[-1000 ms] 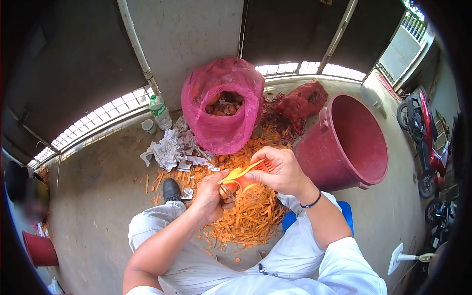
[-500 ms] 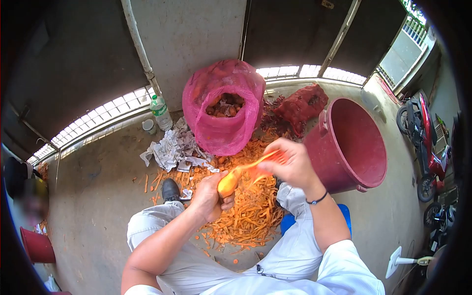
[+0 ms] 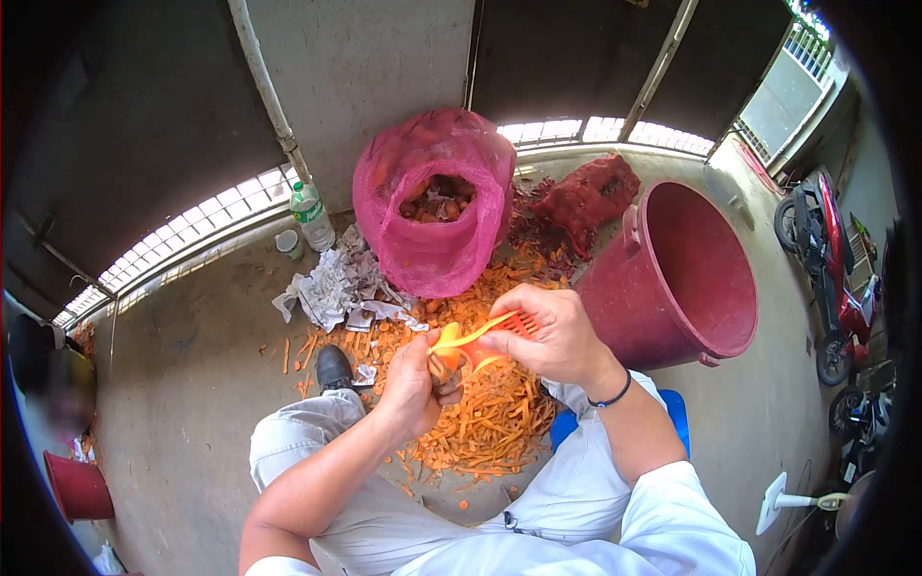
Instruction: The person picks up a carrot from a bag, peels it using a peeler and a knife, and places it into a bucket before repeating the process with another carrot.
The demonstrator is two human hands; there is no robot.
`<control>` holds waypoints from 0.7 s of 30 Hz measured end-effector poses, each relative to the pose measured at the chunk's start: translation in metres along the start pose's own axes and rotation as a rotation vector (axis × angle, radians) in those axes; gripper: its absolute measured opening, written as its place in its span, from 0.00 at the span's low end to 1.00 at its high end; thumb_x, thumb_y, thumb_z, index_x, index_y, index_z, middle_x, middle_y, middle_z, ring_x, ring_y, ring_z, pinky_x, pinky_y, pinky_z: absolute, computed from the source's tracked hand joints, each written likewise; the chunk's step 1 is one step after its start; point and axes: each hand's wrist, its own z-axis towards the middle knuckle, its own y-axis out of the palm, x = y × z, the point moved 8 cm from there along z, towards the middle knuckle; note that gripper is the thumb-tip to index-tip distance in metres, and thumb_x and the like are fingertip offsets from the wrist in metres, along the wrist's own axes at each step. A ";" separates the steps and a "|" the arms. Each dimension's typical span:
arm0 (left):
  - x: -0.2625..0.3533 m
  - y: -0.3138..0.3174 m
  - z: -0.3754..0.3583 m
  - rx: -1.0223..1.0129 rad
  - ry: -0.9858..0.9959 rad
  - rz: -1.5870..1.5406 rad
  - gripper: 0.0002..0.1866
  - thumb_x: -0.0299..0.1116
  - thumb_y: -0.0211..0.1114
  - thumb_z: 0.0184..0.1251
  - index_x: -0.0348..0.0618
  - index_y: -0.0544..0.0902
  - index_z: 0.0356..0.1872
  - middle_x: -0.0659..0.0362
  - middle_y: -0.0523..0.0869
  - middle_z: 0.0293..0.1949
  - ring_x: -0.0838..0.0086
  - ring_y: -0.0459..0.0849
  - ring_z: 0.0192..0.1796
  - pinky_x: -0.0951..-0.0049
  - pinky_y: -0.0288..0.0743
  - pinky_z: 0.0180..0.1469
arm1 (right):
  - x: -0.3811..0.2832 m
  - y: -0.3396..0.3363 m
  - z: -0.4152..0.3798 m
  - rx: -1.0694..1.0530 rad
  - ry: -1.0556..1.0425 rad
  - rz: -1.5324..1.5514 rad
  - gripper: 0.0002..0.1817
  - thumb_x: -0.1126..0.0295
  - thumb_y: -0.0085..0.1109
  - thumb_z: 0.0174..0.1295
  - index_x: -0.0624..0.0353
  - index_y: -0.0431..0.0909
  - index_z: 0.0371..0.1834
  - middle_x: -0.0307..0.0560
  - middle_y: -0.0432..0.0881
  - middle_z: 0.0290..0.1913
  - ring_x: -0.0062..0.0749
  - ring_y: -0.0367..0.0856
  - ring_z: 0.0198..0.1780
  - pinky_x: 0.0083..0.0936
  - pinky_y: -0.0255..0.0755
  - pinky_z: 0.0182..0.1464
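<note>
My left hand (image 3: 410, 386) is closed around a carrot (image 3: 448, 335), its end showing past the thumb and fingers. An orange Y-shaped peeler (image 3: 520, 324) with a slotted handle is gripped in my right hand (image 3: 557, 336). The peeler's forked head lies over the carrot, close to my left fingers; whether the blade touches it I cannot make out. Beneath both hands, a heap of orange carrot peelings (image 3: 495, 422) covers the floor between my legs.
A pink mesh sack (image 3: 432, 259) of carrots stands ahead, with crumpled paper (image 3: 331, 286) and a plastic bottle (image 3: 312, 216) to its left. To the right are a large maroon bin (image 3: 624, 307) and a red net bag (image 3: 586, 202). A motorbike (image 3: 831, 278) is farther right.
My right hand has come lower and brought the peeler over the carrot. The carrot has turned in my left hand, and less of it shows.
</note>
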 end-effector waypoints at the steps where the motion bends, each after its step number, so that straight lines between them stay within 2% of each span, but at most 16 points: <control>1: 0.002 0.006 -0.001 -0.096 0.015 -0.006 0.14 0.46 0.50 0.83 0.48 0.78 0.48 0.61 0.79 0.31 0.77 0.68 0.21 0.71 0.59 0.23 | 0.002 -0.004 0.001 0.000 0.000 0.000 0.11 0.74 0.78 0.59 0.65 0.83 0.39 0.43 0.88 0.32 0.19 0.86 0.34 0.20 0.79 0.36; 3: 0.003 0.008 -0.006 -0.067 0.018 0.010 0.15 0.47 0.51 0.83 0.48 0.79 0.47 0.60 0.79 0.32 0.77 0.66 0.21 0.72 0.58 0.24 | 0.014 -0.032 0.002 0.175 0.050 -0.109 0.10 0.77 0.75 0.61 0.66 0.82 0.41 0.43 0.88 0.34 0.20 0.87 0.36 0.18 0.80 0.38; 4: 0.004 0.009 -0.008 -0.039 0.019 0.027 0.16 0.48 0.53 0.82 0.47 0.79 0.47 0.59 0.79 0.32 0.77 0.65 0.21 0.74 0.57 0.24 | 0.029 -0.041 0.002 0.230 0.159 0.030 0.10 0.79 0.74 0.62 0.66 0.82 0.42 0.43 0.88 0.35 0.20 0.87 0.38 0.17 0.82 0.40; 5: 0.005 0.008 -0.006 -0.042 0.022 0.026 0.16 0.48 0.53 0.82 0.47 0.79 0.47 0.59 0.79 0.32 0.77 0.65 0.21 0.74 0.57 0.24 | 0.034 -0.046 0.000 0.223 0.190 0.096 0.10 0.79 0.74 0.62 0.66 0.82 0.43 0.42 0.88 0.36 0.19 0.87 0.38 0.17 0.82 0.41; 7: 0.003 0.000 -0.002 0.019 -0.001 -0.031 0.16 0.48 0.54 0.83 0.46 0.78 0.43 0.60 0.76 0.26 0.75 0.67 0.20 0.72 0.58 0.23 | 0.033 -0.045 -0.001 0.210 0.219 0.163 0.10 0.78 0.74 0.62 0.66 0.82 0.43 0.42 0.88 0.36 0.19 0.87 0.38 0.17 0.82 0.41; 11: 0.006 0.005 -0.003 -0.001 0.061 -0.008 0.17 0.49 0.56 0.83 0.45 0.79 0.41 0.61 0.77 0.25 0.76 0.68 0.20 0.72 0.58 0.23 | 0.031 -0.018 -0.002 0.065 0.276 0.253 0.11 0.75 0.76 0.60 0.64 0.84 0.41 0.39 0.89 0.35 0.15 0.85 0.37 0.19 0.81 0.40; 14: 0.006 0.009 -0.004 -0.002 0.057 -0.003 0.17 0.47 0.56 0.83 0.43 0.81 0.42 0.62 0.78 0.25 0.78 0.70 0.21 0.74 0.59 0.22 | 0.026 -0.014 -0.002 0.024 0.279 0.261 0.11 0.75 0.77 0.59 0.64 0.84 0.41 0.40 0.89 0.35 0.15 0.85 0.36 0.19 0.81 0.40; 16: 0.009 0.008 -0.005 -0.020 0.140 0.160 0.17 0.49 0.56 0.82 0.46 0.81 0.48 0.63 0.78 0.28 0.80 0.68 0.21 0.76 0.58 0.23 | 0.024 -0.015 0.001 -0.020 0.231 0.117 0.11 0.76 0.77 0.59 0.64 0.84 0.41 0.41 0.89 0.35 0.16 0.85 0.37 0.19 0.81 0.40; 18: 0.010 0.011 -0.008 -0.050 0.162 0.204 0.16 0.48 0.57 0.81 0.45 0.81 0.47 0.63 0.79 0.28 0.80 0.69 0.22 0.76 0.59 0.23 | 0.031 -0.030 0.000 0.108 0.256 0.218 0.11 0.78 0.77 0.58 0.64 0.83 0.41 0.40 0.88 0.35 0.17 0.85 0.37 0.18 0.80 0.40; 20: 0.014 0.014 -0.012 -0.082 0.189 0.244 0.16 0.46 0.57 0.81 0.43 0.82 0.46 0.63 0.79 0.28 0.80 0.70 0.22 0.77 0.60 0.22 | 0.052 -0.059 0.001 0.214 0.311 0.105 0.11 0.78 0.76 0.60 0.64 0.83 0.42 0.40 0.88 0.35 0.16 0.85 0.38 0.18 0.80 0.40; 21: 0.015 0.013 -0.013 -0.075 0.190 0.251 0.15 0.45 0.58 0.81 0.42 0.82 0.44 0.63 0.80 0.27 0.80 0.71 0.22 0.77 0.61 0.22 | 0.056 -0.065 0.001 0.251 0.326 0.212 0.11 0.78 0.76 0.60 0.64 0.83 0.42 0.39 0.88 0.35 0.16 0.85 0.38 0.18 0.79 0.40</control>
